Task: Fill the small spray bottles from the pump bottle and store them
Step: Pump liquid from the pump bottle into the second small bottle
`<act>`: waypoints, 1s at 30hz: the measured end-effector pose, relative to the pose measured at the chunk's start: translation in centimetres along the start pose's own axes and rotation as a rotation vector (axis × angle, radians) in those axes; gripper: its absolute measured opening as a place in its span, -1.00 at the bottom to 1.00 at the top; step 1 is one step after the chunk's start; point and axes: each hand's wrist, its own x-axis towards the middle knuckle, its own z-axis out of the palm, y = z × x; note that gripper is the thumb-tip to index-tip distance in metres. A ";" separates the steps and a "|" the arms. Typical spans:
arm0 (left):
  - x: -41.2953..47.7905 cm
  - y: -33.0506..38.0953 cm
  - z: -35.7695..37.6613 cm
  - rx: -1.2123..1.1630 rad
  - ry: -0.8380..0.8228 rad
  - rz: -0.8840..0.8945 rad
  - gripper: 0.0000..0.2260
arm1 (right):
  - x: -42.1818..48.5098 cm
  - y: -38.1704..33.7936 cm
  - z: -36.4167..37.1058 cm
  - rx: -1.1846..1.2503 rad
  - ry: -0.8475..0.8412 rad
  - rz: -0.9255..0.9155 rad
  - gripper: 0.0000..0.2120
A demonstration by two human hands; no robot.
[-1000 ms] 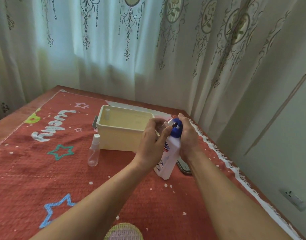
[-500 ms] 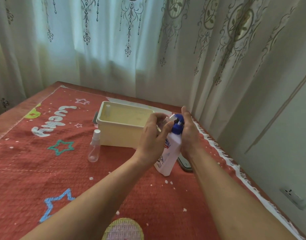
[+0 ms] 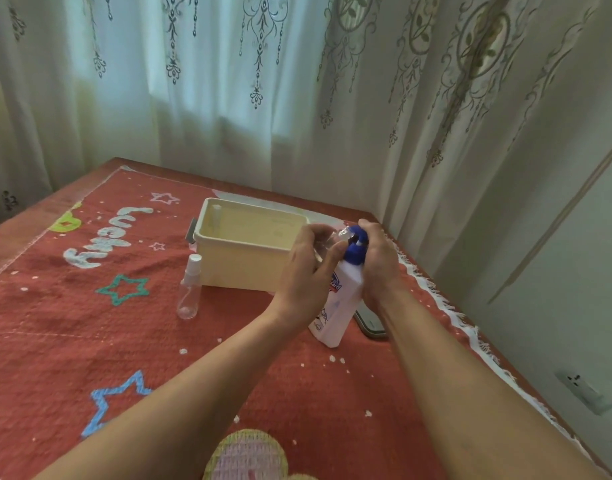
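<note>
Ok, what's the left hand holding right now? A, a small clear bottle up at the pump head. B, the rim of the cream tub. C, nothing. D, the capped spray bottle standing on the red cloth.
A: the left hand grips a small clear bottle held against the blue pump head of the pump bottle.

red star-patterned cloth (image 3: 55,334) – cream bin (image 3: 242,268), white pump bottle (image 3: 335,306) – blue pump head (image 3: 354,254).

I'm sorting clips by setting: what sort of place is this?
Probably a room at home: embroidered curtains hang behind, a red star-patterned cloth covers the work surface, and there is a wall socket.
</note>
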 end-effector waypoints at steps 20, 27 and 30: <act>0.0 0.3 0.1 -0.021 0.021 0.005 -0.83 | -0.2 -0.2 0.2 0.014 -0.014 0.040 -0.51; -0.1 -0.2 0.2 0.013 0.024 -0.009 -0.83 | -0.7 -0.8 0.1 -0.001 -0.004 -0.008 -0.70; 0.0 0.0 0.1 0.010 0.027 0.004 -0.83 | -1.1 -0.9 0.3 -0.002 -0.030 -0.009 -0.60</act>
